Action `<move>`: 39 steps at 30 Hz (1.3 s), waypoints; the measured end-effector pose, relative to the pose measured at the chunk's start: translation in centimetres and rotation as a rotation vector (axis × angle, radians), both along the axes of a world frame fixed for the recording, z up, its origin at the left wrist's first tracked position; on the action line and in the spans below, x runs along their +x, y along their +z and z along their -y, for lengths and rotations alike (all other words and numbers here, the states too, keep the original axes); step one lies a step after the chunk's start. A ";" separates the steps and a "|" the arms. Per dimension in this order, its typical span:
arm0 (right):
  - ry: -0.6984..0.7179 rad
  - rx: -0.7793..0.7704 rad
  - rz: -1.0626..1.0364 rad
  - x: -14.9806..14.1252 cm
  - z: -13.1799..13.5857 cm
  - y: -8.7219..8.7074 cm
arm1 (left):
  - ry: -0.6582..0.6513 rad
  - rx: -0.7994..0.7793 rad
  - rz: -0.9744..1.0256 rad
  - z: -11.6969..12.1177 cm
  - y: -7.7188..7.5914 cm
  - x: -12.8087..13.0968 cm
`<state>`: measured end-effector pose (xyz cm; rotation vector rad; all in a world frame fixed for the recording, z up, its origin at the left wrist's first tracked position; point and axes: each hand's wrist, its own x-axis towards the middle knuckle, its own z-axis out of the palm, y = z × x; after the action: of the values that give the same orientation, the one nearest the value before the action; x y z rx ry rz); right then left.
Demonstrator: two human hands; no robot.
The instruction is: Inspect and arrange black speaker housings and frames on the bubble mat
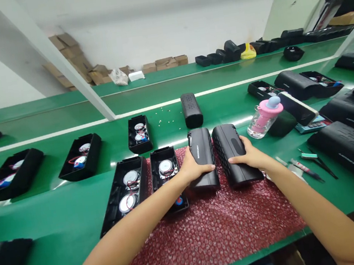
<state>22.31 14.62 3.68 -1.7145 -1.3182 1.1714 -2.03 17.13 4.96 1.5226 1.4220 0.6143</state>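
Note:
My left hand is closed round a black speaker housing with white lettering on its face. A second black speaker housing, with a perforated side and an oval inset, is in the grip of my right hand. The two housings stand side by side, a narrow gap between them, over red bubble wrap. Just left of my left hand are two open housings, one narrow and one wider, showing round drivers and red wires. My left forearm covers part of both.
Beyond my hands stands another black speaker near scattered white bits. At right are a pink-topped bottle, a phone, tweezers and large black housings. More open housings line the green bench at left.

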 end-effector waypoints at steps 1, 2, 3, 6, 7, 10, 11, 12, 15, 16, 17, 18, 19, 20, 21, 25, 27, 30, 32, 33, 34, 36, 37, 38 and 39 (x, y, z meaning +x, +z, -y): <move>-0.003 -0.001 0.014 0.0 0.0 0.0 | 0.018 -0.020 -0.063 -0.1 0.2 0.0; -0.005 -0.002 0.032 -0.1 0.0 -0.1 | 0.036 -0.037 -0.135 -0.3 0.4 0.0; -0.006 -0.006 0.054 -0.1 0.0 -0.2 | 0.051 -0.050 -0.204 -0.5 0.7 0.0; -0.010 -0.008 0.107 0.0 -0.1 -0.4 | 0.054 -0.068 -0.292 -1.3 1.4 0.0; -0.011 -0.003 0.103 0.1 0.0 -0.5 | 0.041 -0.075 -0.298 -1.5 1.6 0.0; -0.031 -0.004 0.024 0.8 0.1 -0.6 | 0.015 -0.113 -0.314 -1.7 2.0 0.5; -0.049 -0.017 -0.029 1.1 0.1 -0.6 | 0.015 -0.119 -0.324 -1.7 2.0 0.7; -0.071 -0.033 -0.088 1.5 0.2 -0.7 | 0.016 -0.115 -0.334 -1.6 1.9 0.9; -0.134 -0.073 -0.230 2.6 0.4 -0.8 | 0.061 -0.086 -0.267 -1.5 1.7 1.2; -0.148 -0.078 -0.253 3.0 0.5 -0.9 | 0.097 -0.083 -0.201 -1.6 1.6 1.2; -0.161 -0.076 -0.266 3.3 0.6 -1.0 | 0.138 -0.087 -0.125 -1.7 1.5 1.1; -0.171 -0.072 -0.275 3.5 0.8 -1.1 | 0.180 -0.096 -0.048 -1.8 1.5 1.0; -0.181 -0.068 -0.290 3.8 0.9 -1.2 | 0.215 -0.110 0.023 -2.0 1.4 0.9; -0.191 -0.062 -0.307 3.9 1.1 -1.3 | 0.240 -0.127 0.086 -2.1 1.3 0.7; -0.200 -0.056 -0.324 4.1 1.3 -1.4 | 0.258 -0.149 0.145 -2.2 1.1 0.7; -0.234 -0.043 -0.385 4.4 1.8 -1.7 | 0.305 -0.223 0.455 -1.9 0.1 1.0; -0.252 -0.039 -0.407 4.4 1.9 -1.8 | 0.305 -0.222 0.581 -1.5 -0.5 1.4; -0.276 -0.035 -0.428 4.5 1.9 -1.9 | 0.306 -0.224 0.699 -0.9 -1.2 2.0; -0.285 -0.036 -0.439 4.5 2.0 -2.0 | 0.288 -0.234 0.744 -0.7 -1.4 2.5; -0.286 -0.037 -0.445 4.5 2.0 -2.0 | 0.272 -0.234 0.760 -0.7 -1.4 2.7; -0.285 -0.037 -0.449 4.5 2.1 -2.0 | 0.251 -0.230 0.773 -0.7 -1.5 2.9; -0.282 -0.035 -0.453 4.4 2.1 -1.9 | 0.203 -0.209 0.780 -0.9 -1.6 3.2; -0.282 -0.034 -0.452 4.4 2.1 -1.9 | 0.180 -0.199 0.769 -1.1 -1.7 3.4; -0.284 -0.033 -0.450 4.3 2.2 -1.9 | 0.157 -0.190 0.748 -1.2 -1.9 3.5; -0.286 -0.033 -0.447 4.3 2.2 -1.8 | 0.138 -0.183 0.714 -1.5 -2.1 3.5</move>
<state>26.57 12.47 1.84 -1.4875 -0.7622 1.3116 1.52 18.59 2.88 0.9200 0.9915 0.9649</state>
